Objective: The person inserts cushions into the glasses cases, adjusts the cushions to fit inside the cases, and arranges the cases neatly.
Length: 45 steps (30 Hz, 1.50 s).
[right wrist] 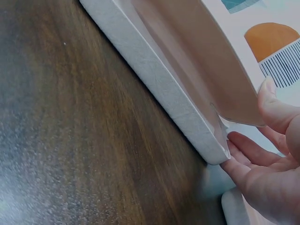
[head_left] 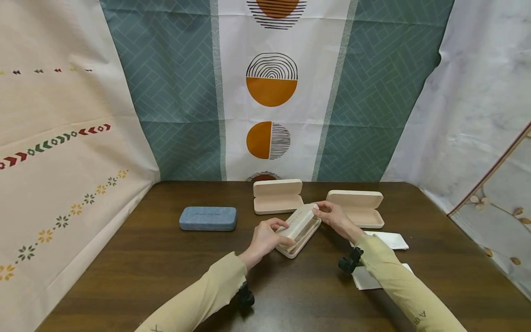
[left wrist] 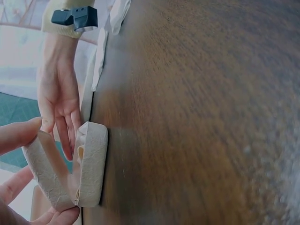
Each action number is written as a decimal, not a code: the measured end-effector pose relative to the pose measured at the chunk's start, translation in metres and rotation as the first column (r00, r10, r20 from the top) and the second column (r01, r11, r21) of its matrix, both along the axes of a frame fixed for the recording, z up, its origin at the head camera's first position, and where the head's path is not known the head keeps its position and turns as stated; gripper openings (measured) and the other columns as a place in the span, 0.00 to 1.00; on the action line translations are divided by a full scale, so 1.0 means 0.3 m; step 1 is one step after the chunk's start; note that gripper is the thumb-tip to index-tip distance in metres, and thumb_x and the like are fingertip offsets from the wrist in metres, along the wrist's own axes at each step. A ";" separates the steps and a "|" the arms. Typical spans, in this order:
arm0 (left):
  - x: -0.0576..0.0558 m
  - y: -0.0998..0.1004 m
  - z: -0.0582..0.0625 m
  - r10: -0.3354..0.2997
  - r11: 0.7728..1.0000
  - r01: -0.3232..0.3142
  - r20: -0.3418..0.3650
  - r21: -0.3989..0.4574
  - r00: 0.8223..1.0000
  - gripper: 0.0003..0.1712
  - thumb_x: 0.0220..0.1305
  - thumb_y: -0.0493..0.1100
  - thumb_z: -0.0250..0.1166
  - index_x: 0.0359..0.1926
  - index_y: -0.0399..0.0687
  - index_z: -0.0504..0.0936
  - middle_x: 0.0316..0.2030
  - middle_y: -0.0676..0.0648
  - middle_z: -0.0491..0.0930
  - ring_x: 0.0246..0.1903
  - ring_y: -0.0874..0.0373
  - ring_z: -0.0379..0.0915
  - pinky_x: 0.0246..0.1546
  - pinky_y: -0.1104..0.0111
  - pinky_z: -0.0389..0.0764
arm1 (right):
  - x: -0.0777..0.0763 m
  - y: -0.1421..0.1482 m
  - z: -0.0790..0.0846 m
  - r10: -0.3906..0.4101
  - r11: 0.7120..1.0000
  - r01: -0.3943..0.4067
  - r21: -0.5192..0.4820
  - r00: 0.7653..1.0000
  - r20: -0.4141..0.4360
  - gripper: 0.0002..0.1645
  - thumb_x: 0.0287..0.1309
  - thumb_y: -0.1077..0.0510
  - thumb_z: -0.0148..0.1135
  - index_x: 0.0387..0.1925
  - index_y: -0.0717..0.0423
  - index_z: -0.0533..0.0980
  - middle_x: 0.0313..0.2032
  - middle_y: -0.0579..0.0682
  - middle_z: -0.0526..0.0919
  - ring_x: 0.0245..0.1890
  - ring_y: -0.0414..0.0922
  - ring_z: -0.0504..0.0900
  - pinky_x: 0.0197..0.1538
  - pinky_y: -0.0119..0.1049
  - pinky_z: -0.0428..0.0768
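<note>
A cream glasses case (head_left: 299, 220) stands on the table at a slant between the two hands, its lid partly raised. At the case's near end my left hand (head_left: 264, 237) grips the lid, with the thumb and fingers on either side. My right hand (head_left: 337, 217) pinches the lid's far end. In the right wrist view the right thumb lies on the lid edge, and other fingers touch the end of the base (right wrist: 157, 86). Pale folded material (left wrist: 81, 149) shows in the gap in the left wrist view. Most of the inside is hidden by the lid.
A blue glasses case (head_left: 208, 218) lies closed at the left. Two open cream cases stand behind, one in the middle (head_left: 279, 204) and one at the right (head_left: 365, 217). White folded cloths (head_left: 390, 240) lie under and beside the right forearm. Curtains hang behind the table.
</note>
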<state>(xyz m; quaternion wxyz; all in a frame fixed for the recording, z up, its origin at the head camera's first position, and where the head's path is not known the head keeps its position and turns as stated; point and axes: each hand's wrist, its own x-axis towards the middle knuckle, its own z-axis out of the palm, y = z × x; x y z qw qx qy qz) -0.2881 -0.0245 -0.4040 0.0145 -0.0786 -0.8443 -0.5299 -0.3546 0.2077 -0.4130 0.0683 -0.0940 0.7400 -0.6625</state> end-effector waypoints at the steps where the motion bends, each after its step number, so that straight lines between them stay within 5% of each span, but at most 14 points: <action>1: -0.001 0.001 0.000 0.000 1.000 0.000 -0.002 -0.004 1.000 0.22 0.29 0.45 0.79 0.33 0.52 0.83 0.31 0.49 0.76 0.32 0.55 0.69 0.32 0.64 0.69 | 0.000 0.001 0.000 0.004 1.000 -0.004 0.007 1.000 -0.004 0.25 0.60 0.63 0.55 0.54 0.76 0.63 0.41 0.54 0.74 0.42 0.47 0.72 0.50 0.40 0.69; 25: 0.000 0.012 0.001 -0.055 0.993 0.047 -0.075 -0.106 0.996 0.22 0.29 0.44 0.79 0.33 0.52 0.83 0.30 0.50 0.75 0.31 0.56 0.69 0.30 0.65 0.71 | 0.004 0.037 -0.011 0.007 0.999 -0.008 0.051 1.000 0.008 0.23 0.59 0.64 0.56 0.51 0.77 0.64 0.38 0.52 0.75 0.37 0.43 0.73 0.45 0.37 0.71; 32: 0.001 0.007 -0.011 -0.106 0.972 0.066 -0.175 -0.224 0.979 0.23 0.27 0.42 0.79 0.32 0.50 0.83 0.34 0.49 0.78 0.32 0.56 0.70 0.32 0.66 0.70 | 0.001 0.040 -0.026 0.010 0.993 -0.007 0.116 0.999 -0.031 0.23 0.55 0.66 0.60 0.49 0.77 0.68 0.41 0.59 0.77 0.35 0.42 0.74 0.41 0.36 0.74; 45: -0.002 -0.026 -0.012 -0.149 0.948 0.094 -0.164 -0.303 0.975 0.24 0.23 0.39 0.80 0.30 0.52 0.83 0.41 0.46 0.75 0.44 0.49 0.65 0.41 0.59 0.67 | 0.013 0.043 -0.017 0.066 0.979 -0.055 0.196 0.997 -0.051 0.25 0.48 0.67 0.66 0.47 0.76 0.69 0.39 0.60 0.78 0.37 0.46 0.76 0.40 0.35 0.75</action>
